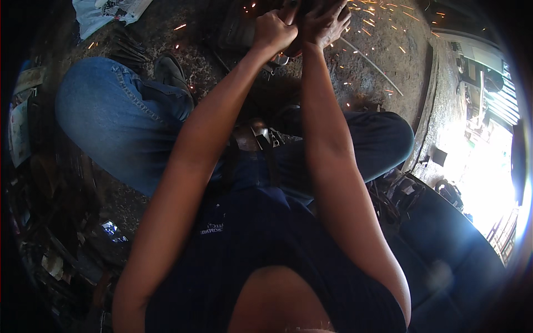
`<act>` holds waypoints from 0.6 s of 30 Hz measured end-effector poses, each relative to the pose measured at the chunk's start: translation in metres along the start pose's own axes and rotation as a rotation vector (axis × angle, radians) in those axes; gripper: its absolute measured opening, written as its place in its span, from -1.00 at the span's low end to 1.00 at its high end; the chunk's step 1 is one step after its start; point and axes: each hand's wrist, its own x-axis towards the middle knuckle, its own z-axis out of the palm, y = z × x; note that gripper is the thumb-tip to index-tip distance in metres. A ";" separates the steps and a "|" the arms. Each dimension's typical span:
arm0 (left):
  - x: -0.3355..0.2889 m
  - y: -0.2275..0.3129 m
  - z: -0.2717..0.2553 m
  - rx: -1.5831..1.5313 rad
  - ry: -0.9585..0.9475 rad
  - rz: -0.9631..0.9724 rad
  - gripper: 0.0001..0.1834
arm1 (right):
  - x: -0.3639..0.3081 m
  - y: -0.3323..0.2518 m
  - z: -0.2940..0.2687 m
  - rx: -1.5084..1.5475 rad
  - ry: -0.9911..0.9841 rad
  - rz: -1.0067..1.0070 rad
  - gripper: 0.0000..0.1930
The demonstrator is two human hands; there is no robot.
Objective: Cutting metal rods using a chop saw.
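Observation:
Both my arms reach out to the top edge of the head view, with the hands close together. My left hand (276,32) is closed, its thumb side up, around part of a dark tool (295,48). My right hand (324,26) grips the same tool from the other side, its fingers bent over it. The tool is shadowed and partly cut off by the picture's edge, so its exact kind is unclear. Orange sparks (369,22) fly around it, most thickly to the right of my right hand.
A thin metal rod (373,66) slants across the stained floor (400,55) on the right. My shoe (169,72) and bent knees flank the work. Dark flat pieces (129,45) and a white plastic bag (108,15) lie at the upper left. Clutter lines the left side.

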 end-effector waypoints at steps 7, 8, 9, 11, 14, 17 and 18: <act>0.006 -0.018 0.003 -0.066 0.014 0.084 -0.65 | 0.001 -0.020 -0.013 0.058 -0.084 0.071 -0.38; 0.006 -0.017 0.006 -0.070 0.010 0.086 -0.65 | 0.002 -0.015 -0.012 0.052 -0.080 0.072 -0.38; 0.006 -0.017 0.009 -0.081 0.009 0.095 -0.65 | 0.003 -0.009 -0.010 0.088 -0.024 0.009 -0.38; 0.005 -0.018 0.010 -0.088 0.011 0.100 -0.66 | 0.003 -0.007 -0.008 0.128 0.027 -0.054 -0.38; 0.006 -0.017 0.009 -0.007 0.057 0.105 -0.66 | 0.001 -0.009 -0.006 0.118 0.028 -0.018 -0.39; 0.003 -0.013 0.006 -0.041 0.049 0.101 -0.67 | 0.001 -0.005 -0.005 0.071 0.025 -0.042 -0.39; 0.002 -0.011 0.005 -0.027 0.005 0.100 -0.66 | 0.001 -0.003 -0.004 0.077 0.033 -0.046 -0.40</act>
